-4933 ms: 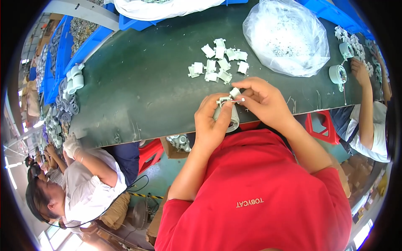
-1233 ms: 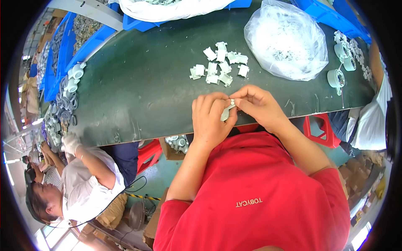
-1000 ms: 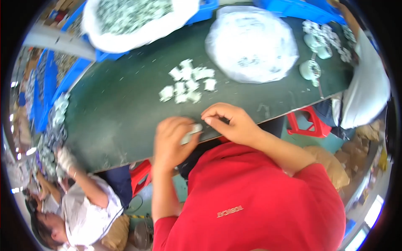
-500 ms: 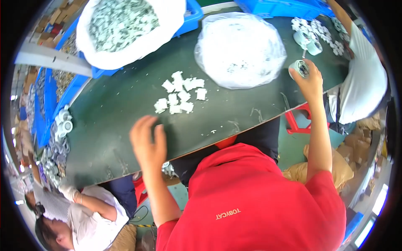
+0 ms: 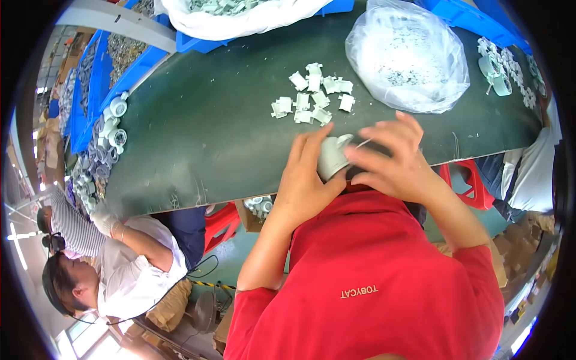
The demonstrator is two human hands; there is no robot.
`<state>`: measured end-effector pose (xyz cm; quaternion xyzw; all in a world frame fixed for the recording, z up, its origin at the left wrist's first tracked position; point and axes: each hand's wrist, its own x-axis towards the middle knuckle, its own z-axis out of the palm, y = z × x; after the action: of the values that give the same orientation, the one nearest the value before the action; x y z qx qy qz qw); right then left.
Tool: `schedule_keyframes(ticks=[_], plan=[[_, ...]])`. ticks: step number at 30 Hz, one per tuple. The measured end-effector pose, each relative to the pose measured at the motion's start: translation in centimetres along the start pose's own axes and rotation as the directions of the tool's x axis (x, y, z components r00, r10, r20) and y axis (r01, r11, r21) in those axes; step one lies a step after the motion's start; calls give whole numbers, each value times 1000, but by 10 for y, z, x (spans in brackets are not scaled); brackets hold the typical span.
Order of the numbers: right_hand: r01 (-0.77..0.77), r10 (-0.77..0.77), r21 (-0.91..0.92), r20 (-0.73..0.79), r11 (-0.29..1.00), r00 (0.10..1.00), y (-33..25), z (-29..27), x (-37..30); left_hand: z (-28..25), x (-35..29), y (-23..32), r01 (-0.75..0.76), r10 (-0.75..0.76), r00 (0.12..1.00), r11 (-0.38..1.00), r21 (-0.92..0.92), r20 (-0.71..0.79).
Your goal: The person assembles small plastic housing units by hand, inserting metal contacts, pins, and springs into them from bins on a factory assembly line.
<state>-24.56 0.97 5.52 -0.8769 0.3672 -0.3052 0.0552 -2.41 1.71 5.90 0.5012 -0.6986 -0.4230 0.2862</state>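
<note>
My left hand (image 5: 306, 180) is closed round a pale green cup-shaped plastic housing (image 5: 332, 157) with a small loop on its upper side, held just over the table's near edge. My right hand (image 5: 390, 157) is at the right of the housing, its bent fingers blurred by motion. A thin pale sliver (image 5: 363, 143) shows between those fingers and the housing; I cannot make out what it is. Beyond my hands, several small whitish plastic pieces (image 5: 321, 99) lie loose on the dark green table (image 5: 210, 114).
A clear bag (image 5: 408, 57) of small parts stands beyond my right hand, with round pale green parts (image 5: 493, 73) farther right. A white-lined blue bin (image 5: 240, 21) is at the back. Grey parts (image 5: 99, 150) are heaped at left, near a gloved co-worker (image 5: 141, 252).
My right hand has come from the far right to the middle, bringing the housing. My left hand, open before, now grips it. The view has turned, shifting the table's contents.
</note>
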Motion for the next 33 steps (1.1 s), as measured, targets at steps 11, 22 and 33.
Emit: schedule_keyframes(ticks=[11, 22, 33], plan=[[-491, 491, 800, 292, 345, 821, -16, 25, 20, 10, -8, -15, -118, 144, 976, 980, 157, -164], [-476, 575, 755, 163, 451, 802, -27, 44, 16, 26, 0, -23, -96, 110, 931, 994, 57, -348], [-492, 515, 817, 296, 300, 805, -16, 45, 17, 24, -4, -21, -122, 164, 919, 983, 139, -357]])
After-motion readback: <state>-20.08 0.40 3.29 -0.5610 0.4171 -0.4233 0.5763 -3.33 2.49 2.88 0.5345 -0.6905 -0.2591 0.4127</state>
